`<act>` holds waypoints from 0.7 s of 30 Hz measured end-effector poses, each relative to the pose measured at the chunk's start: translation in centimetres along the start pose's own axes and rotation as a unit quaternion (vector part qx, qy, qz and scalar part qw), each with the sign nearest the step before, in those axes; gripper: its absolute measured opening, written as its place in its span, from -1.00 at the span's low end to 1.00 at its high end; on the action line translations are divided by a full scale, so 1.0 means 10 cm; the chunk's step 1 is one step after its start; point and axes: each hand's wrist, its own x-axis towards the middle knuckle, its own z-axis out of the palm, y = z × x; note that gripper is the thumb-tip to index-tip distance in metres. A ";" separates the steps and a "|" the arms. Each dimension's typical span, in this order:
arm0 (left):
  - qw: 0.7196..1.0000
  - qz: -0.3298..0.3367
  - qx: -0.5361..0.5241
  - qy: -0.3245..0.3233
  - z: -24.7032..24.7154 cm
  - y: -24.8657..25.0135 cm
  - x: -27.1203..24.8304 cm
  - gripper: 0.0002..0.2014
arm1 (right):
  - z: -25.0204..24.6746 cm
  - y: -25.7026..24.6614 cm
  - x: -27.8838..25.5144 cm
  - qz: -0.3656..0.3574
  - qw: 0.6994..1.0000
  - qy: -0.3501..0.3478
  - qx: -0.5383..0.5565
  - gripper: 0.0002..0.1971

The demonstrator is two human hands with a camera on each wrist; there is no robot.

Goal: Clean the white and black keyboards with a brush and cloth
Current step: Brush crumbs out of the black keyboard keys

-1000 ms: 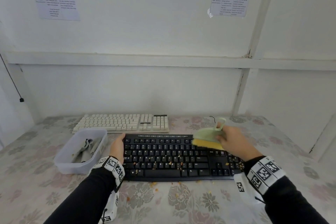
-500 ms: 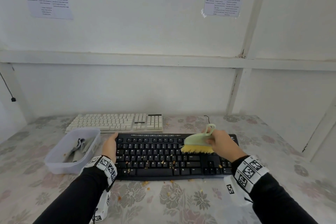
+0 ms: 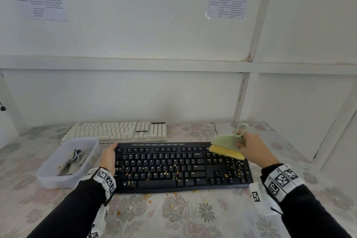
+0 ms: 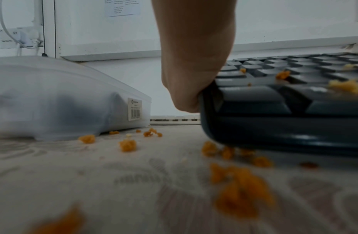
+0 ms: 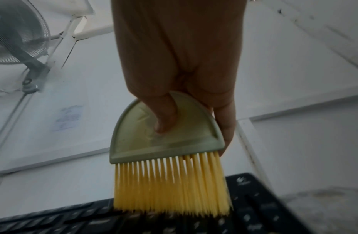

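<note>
A black keyboard [image 3: 181, 166] lies in front of me on the floral table, with orange crumbs [image 3: 165, 173] scattered over its keys. My left hand [image 3: 109, 156] holds its left edge, fingers wrapped round the frame [image 4: 194, 88]. My right hand [image 3: 251, 147] grips a pale green brush [image 3: 226, 142] with yellow bristles [image 5: 172, 185] over the keyboard's far right end, by the number pad. The white keyboard [image 3: 117, 131] lies behind the black one, against the wall. A grey cloth [image 3: 74, 160] sits crumpled in a translucent tub.
The translucent plastic tub [image 3: 58, 178] stands left of the black keyboard, close to my left wrist. Orange crumbs [image 4: 128, 144] litter the tablecloth in front of the keyboard. A thin black cable [image 3: 214, 127] lies behind the brush. The white wall closes the back.
My right hand has carried the brush from the middle of the black keyboard rightward to its number pad end. The left hand has stayed on the keyboard's left edge.
</note>
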 end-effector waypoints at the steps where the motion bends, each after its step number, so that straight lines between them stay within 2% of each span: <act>1: 1.000 -0.003 0.000 -0.004 -0.01 0.00 0.00 -0.62 | 0.06 -0.05 0.00 -0.012 1.000 -0.008 0.011 -0.74; 5: 1.000 0.002 -0.009 -0.004 -0.06 -0.03 0.09 -0.55 | 0.26 -0.11 -0.02 -0.027 0.999 -0.039 0.014 -0.76; 13: 1.000 -0.011 -0.002 -0.019 -0.02 -0.05 0.11 -0.63 | 0.00 0.30 -0.04 0.050 0.998 -0.009 -0.033 -0.75; 18: 1.000 -0.014 -0.006 -0.021 -0.01 -0.08 0.18 -0.65 | -0.07 0.23 -0.08 0.033 0.997 0.072 -0.006 -0.72; 21: 1.000 -0.013 -0.009 -0.024 0.01 -0.09 0.20 -0.65 | 0.00 0.08 -0.10 0.039 0.992 0.120 0.014 -0.85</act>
